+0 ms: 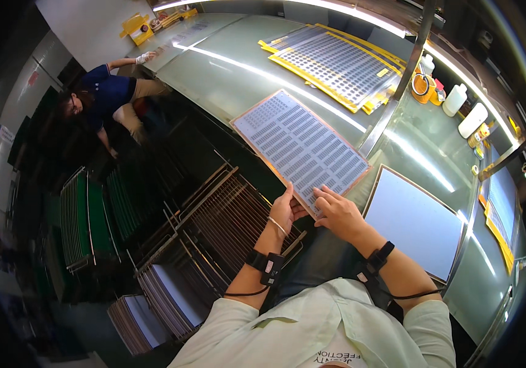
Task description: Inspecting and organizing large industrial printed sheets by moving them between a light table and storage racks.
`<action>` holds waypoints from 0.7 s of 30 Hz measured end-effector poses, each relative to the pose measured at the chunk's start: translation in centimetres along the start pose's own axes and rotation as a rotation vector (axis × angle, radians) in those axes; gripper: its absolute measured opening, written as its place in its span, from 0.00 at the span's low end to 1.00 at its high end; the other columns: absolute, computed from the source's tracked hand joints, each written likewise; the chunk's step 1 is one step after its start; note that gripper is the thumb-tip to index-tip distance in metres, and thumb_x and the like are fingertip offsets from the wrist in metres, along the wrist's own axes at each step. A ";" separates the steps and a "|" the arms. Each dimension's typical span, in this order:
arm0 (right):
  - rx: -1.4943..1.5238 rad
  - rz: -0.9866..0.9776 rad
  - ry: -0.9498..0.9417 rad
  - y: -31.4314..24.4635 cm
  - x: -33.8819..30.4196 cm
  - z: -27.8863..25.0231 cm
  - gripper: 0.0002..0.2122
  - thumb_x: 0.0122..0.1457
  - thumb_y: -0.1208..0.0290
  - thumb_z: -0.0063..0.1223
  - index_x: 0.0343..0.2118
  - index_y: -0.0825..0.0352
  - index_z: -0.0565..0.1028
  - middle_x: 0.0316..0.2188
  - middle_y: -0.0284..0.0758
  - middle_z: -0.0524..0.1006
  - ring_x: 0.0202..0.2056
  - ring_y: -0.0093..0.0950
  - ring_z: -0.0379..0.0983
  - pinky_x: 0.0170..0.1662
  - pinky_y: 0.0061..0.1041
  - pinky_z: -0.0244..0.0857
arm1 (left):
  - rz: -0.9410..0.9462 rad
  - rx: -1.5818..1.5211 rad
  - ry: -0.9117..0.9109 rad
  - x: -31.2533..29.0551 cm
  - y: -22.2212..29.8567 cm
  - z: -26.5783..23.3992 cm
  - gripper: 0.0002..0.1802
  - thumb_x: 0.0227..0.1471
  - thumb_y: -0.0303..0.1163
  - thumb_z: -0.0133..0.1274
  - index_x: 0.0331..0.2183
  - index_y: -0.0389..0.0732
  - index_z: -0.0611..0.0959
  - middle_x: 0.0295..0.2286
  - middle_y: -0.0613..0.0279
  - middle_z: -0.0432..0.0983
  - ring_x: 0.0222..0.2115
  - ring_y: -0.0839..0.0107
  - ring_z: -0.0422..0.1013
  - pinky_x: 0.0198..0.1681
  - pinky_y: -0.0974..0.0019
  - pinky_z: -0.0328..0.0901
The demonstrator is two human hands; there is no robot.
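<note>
A printed circuit board panel (pixel 306 144) with a grey-white face, rows of dark marks and a copper-coloured rim is tilted in front of me. Its far part overlaps the table's edge in view. My left hand (pixel 286 208) is closed on the panel's near left edge, thumb on top and fingers underneath. Over the near right corner, my right hand (pixel 339 213) has its fingers apart, with the tips touching the printed face. A plain pale panel (pixel 415 222) with a brown rim lies on the table, to the right of my right hand.
The glass-topped table (pixel 226 80) carries yellow-edged patterned films (pixel 343 61) at the back. White bottles (pixel 455 100) and tape rolls (pixel 421 84) stand at right, past a metal bar (pixel 398 92). At left are wire racks (pixel 232 211), some holding panels (pixel 177 291). A co-worker (pixel 106 92) bends farther off.
</note>
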State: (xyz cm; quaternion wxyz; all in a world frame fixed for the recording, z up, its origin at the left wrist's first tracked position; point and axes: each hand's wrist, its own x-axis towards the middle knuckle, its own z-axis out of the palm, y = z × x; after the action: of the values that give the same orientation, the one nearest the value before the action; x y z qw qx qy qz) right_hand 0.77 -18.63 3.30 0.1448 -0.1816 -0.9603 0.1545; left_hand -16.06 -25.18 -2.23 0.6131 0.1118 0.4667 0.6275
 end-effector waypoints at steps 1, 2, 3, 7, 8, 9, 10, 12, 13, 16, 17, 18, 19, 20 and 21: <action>0.005 -0.004 -0.008 0.1 0.2 -0.1 0.22 0.39 0.65 0.63 0.36 0.67 0.66 0.52 0.41 0.67 0.55 0.41 0.62 0.50 0.32 0.64 | -0.002 -0.006 0.008 0.0 0.1 -0.1 0.32 0.59 0.55 0.32 0.43 0.35 0.74 0.32 0.54 0.76 0.31 0.66 0.75 0.36 0.62 0.72; 0.006 -0.013 -0.030 0.4 0.3 -0.2 0.21 0.40 0.66 0.63 0.36 0.67 0.67 0.51 0.40 0.68 0.54 0.39 0.63 0.48 0.32 0.66 | 0.001 0.001 0.004 0.0 0.2 -0.1 0.33 0.59 0.56 0.32 0.43 0.34 0.74 0.32 0.52 0.76 0.31 0.66 0.76 0.36 0.62 0.72; 0.006 -0.022 -0.052 0.7 0.5 -0.2 0.20 0.41 0.68 0.62 0.36 0.67 0.68 0.51 0.39 0.68 0.54 0.38 0.63 0.46 0.32 0.67 | 0.004 0.007 -0.001 -0.1 0.4 -0.1 0.34 0.58 0.57 0.32 0.43 0.33 0.73 0.33 0.51 0.76 0.31 0.66 0.76 0.36 0.62 0.73; -0.105 -0.129 -0.021 1.7 1.2 0.0 0.13 0.45 0.72 0.58 0.34 0.68 0.69 0.45 0.38 0.73 0.47 0.38 0.70 0.41 0.31 0.70 | -0.077 -0.017 -0.055 0.0 1.1 -0.8 0.36 0.59 0.56 0.27 0.46 0.32 0.72 0.39 0.47 0.74 0.37 0.61 0.75 0.41 0.59 0.70; 0.019 -0.033 -0.019 1.8 1.3 -0.1 0.09 0.48 0.73 0.55 0.32 0.68 0.70 0.41 0.38 0.75 0.42 0.38 0.72 0.39 0.30 0.70 | -0.093 -0.039 -0.044 0.1 1.0 -1.0 0.35 0.59 0.55 0.29 0.45 0.31 0.72 0.39 0.47 0.74 0.38 0.61 0.74 0.42 0.59 0.70; 0.143 0.062 -0.016 1.8 1.5 -0.3 0.05 0.51 0.75 0.52 0.31 0.68 0.70 0.36 0.38 0.77 0.38 0.38 0.75 0.37 0.29 0.71 | -0.108 -0.061 -0.034 0.2 1.0 -1.3 0.34 0.59 0.55 0.32 0.45 0.30 0.72 0.40 0.47 0.74 0.39 0.61 0.74 0.42 0.59 0.70; 0.144 0.043 -0.018 1.7 2.1 -0.4 0.05 0.51 0.75 0.52 0.31 0.68 0.70 0.36 0.38 0.77 0.38 0.38 0.75 0.37 0.29 0.71 | -0.092 -0.066 -0.024 0.3 1.0 -1.6 0.34 0.59 0.55 0.32 0.45 0.30 0.72 0.40 0.47 0.74 0.39 0.61 0.74 0.42 0.59 0.70; 1.039 0.547 0.328 1.2 3.4 -1.1 0.01 0.54 0.77 0.47 0.28 0.68 0.70 0.25 0.42 0.76 0.27 0.38 0.74 0.31 0.30 0.67 | 0.051 -0.150 0.099 0.8 0.5 -1.8 0.28 0.56 0.48 0.46 0.44 0.30 0.71 0.37 0.52 0.75 0.34 0.65 0.75 0.38 0.63 0.71; 1.041 0.526 0.318 0.7 3.7 -1.7 0.01 0.54 0.77 0.47 0.28 0.68 0.70 0.25 0.42 0.76 0.27 0.38 0.74 0.31 0.30 0.67 | 0.071 -0.156 0.106 1.3 0.3 -1.9 0.28 0.56 0.48 0.46 0.44 0.30 0.71 0.37 0.52 0.75 0.34 0.65 0.75 0.38 0.63 0.71; 0.340 0.189 0.217 -1.3 3.9 -3.5 0.03 0.55 0.76 0.46 0.27 0.68 0.72 0.20 0.42 0.73 0.24 0.37 0.73 0.29 0.28 0.65 | 0.131 -0.253 0.148 1.8 0.3 -2.5 0.20 0.53 0.33 0.53 0.44 0.29 0.71 0.38 0.51 0.73 0.38 0.63 0.72 0.42 0.62 0.68; 0.340 0.177 0.220 -1.1 4.1 -4.5 0.03 0.55 0.76 0.46 0.27 0.68 0.72 0.20 0.42 0.73 0.24 0.37 0.73 0.29 0.28 0.65 | 0.144 -0.253 0.149 1.7 0.6 -2.4 0.20 0.53 0.33 0.53 0.44 0.29 0.71 0.38 0.51 0.73 0.38 0.63 0.72 0.42 0.62 0.68; 0.307 0.124 0.349 -0.3 4.4 -5.9 0.04 0.55 0.76 0.46 0.27 0.68 0.72 0.21 0.42 0.74 0.24 0.35 0.74 0.30 0.27 0.65 | 0.165 -0.229 0.206 1.5 0.6 -2.1 0.19 0.53 0.32 0.53 0.43 0.30 0.72 0.38 0.52 0.73 0.37 0.63 0.72 0.41 0.62 0.68; 0.264 0.086 0.483 0.0 4.3 -7.9 0.04 0.56 0.76 0.46 0.27 0.69 0.72 0.22 0.41 0.75 0.25 0.34 0.75 0.30 0.26 0.66 | 0.174 -0.202 0.250 1.5 0.6 -1.4 0.18 0.53 0.31 0.52 0.42 0.30 0.72 0.37 0.53 0.74 0.37 0.64 0.73 0.41 0.63 0.68; 0.277 0.126 0.572 -0.8 4.7 -10.6 0.04 0.56 0.77 0.45 0.26 0.69 0.72 0.22 0.40 0.75 0.25 0.33 0.75 0.30 0.26 0.65 | 0.150 -0.194 0.308 1.3 0.5 -1.7 0.16 0.53 0.30 0.53 0.40 0.30 0.73 0.36 0.54 0.74 0.35 0.64 0.73 0.40 0.63 0.69; 0.285 0.169 0.660 -1.8 4.8 -13.9 0.05 0.56 0.77 0.45 0.26 0.69 0.72 0.22 0.39 0.75 0.25 0.32 0.75 0.31 0.25 0.65 | 0.144 -0.190 0.304 1.0 0.6 -1.7 0.16 0.53 0.30 0.53 0.40 0.30 0.73 0.36 0.54 0.74 0.35 0.64 0.73 0.40 0.63 0.69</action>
State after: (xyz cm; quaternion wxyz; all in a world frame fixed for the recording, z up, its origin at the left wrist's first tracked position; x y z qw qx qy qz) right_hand 0.64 -14.91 17.66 0.4575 -0.2785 -0.8122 0.2313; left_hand -17.86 -24.95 -3.13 0.4969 -0.0097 0.4833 0.7207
